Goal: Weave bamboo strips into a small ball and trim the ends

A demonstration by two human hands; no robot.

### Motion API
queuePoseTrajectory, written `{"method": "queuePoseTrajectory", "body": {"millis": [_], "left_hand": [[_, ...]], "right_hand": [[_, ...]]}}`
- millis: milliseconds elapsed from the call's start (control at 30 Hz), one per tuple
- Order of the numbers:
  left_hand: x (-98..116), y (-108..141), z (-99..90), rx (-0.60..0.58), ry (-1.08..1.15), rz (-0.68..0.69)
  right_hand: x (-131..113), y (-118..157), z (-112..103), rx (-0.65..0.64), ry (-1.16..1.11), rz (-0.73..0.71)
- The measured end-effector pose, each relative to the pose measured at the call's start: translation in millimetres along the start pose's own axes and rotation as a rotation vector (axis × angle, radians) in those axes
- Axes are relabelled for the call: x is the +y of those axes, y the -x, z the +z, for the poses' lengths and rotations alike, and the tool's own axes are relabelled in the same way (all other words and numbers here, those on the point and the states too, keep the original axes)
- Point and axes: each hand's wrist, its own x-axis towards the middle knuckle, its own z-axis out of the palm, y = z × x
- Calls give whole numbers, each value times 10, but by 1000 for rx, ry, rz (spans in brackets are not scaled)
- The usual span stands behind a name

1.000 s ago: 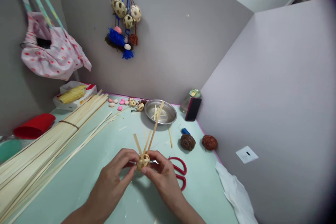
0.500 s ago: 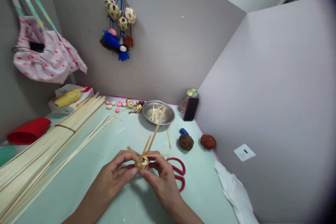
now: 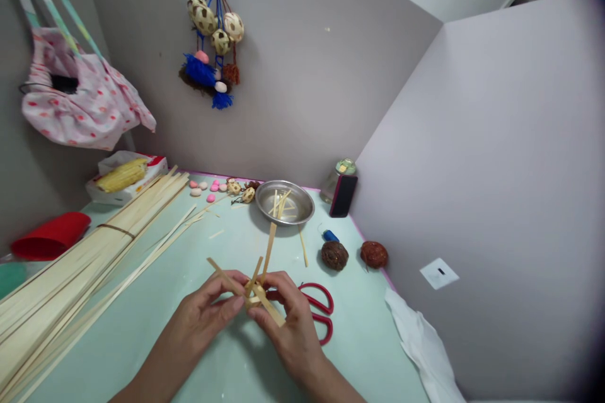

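Note:
Between my two hands is a small woven ball (image 3: 256, 295) of pale flat strips, with several loose strip ends sticking out upward, to the left and down to the right. My left hand (image 3: 215, 310) grips its left side with thumb and fingers. On the right side, my right hand (image 3: 289, 312) holds the ball between thumb and fingers, close to a strip end that crosses toward its thumb. Red-handled scissors (image 3: 326, 321) lie just right of my right hand, their blades hidden behind it.
A long bundle of strips (image 3: 85, 271) covers the table's left side. Behind my hands stands a metal bowl (image 3: 305, 204) with cut strips. Two yarn balls, dark brown (image 3: 334, 255) and reddish (image 3: 374, 255), lie at the right. A phone (image 3: 344, 196) leans against a jar.
The woven ball has turned slightly in my hands. One strip end now points down to the right over my right fingers, and the tall strip stands lower and more upright.

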Motion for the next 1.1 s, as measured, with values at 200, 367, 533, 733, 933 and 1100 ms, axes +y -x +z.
{"method": "queuePoseTrajectory", "body": {"millis": [200, 367, 533, 733, 933, 1100], "left_hand": [[-47, -3, -11, 20, 13, -4], [-57, -19, 8, 55, 62, -20], [-30, -1, 16, 156, 45, -106], [-80, -6, -8, 115, 7, -86], [-63, -28, 32, 25, 127, -100], [-51, -19, 27, -76, 159, -142]], "right_hand": [[-31, -7, -3, -10, -42, 15], [-8, -38, -4, -26, -279, 168], [46, -31, 7, -72, -443, 241], [-3, -19, -3, -60, -192, 35], [1, -21, -9, -47, -126, 8], [-4, -16, 4, -70, -118, 27]]}}
